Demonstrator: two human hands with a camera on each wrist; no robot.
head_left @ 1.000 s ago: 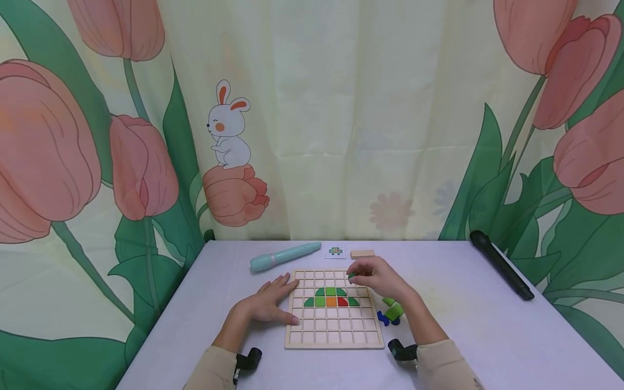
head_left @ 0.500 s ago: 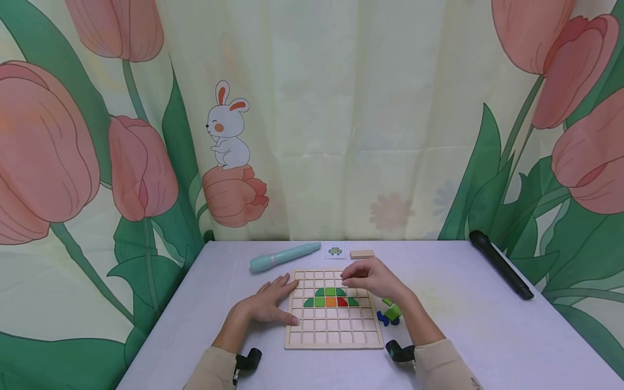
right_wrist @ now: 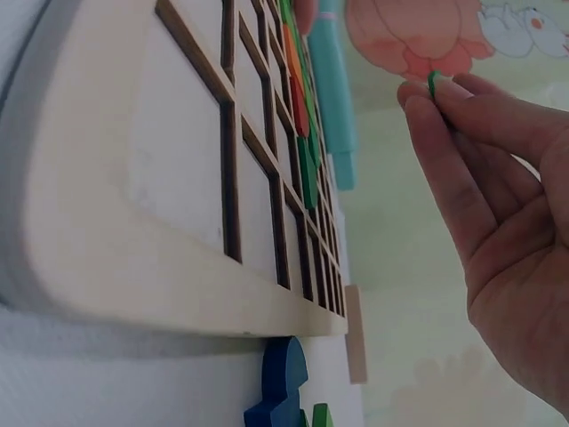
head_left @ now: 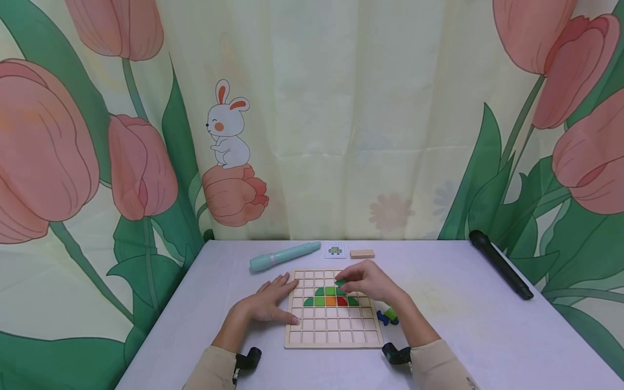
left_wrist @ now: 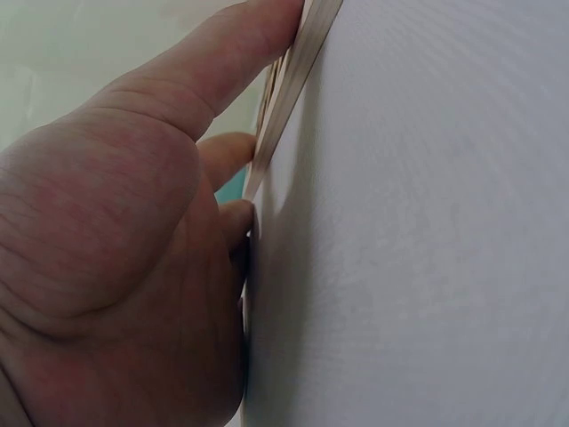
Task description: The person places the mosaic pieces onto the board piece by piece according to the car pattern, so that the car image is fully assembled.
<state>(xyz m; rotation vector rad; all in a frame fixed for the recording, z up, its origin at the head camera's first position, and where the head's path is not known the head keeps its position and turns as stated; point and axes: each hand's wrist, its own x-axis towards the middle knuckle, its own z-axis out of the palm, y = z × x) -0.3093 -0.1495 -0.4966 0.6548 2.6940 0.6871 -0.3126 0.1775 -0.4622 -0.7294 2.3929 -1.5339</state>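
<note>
A wooden grid board [head_left: 336, 340] lies on the table, with green, orange and red tiles [head_left: 330, 301] set in its upper middle cells. My left hand [head_left: 267, 302] rests along the board's left side, fingers spread and thumb on the rim; the left wrist view shows the thumb [left_wrist: 204, 76] at the board's edge. Between thumb and fingertips, my right hand [head_left: 371, 281] pinches a small green tile [head_left: 340, 282] above the topmost row of tiles. In the right wrist view that tile [right_wrist: 433, 84] shows as a thin green edge, raised off the board.
Loose blue pieces [head_left: 382, 318] and a green piece [head_left: 390, 313] lie right of the board, partly behind the right wrist. Behind the board are a teal pen-like stick [head_left: 285, 257], a pattern card [head_left: 335, 250] and a wooden block [head_left: 362, 253]. A black rod [head_left: 501, 265] lies far right.
My right hand has moved left over the board, carrying the green tile from near its upper right to above the top tiles. My left hand stays in place.
</note>
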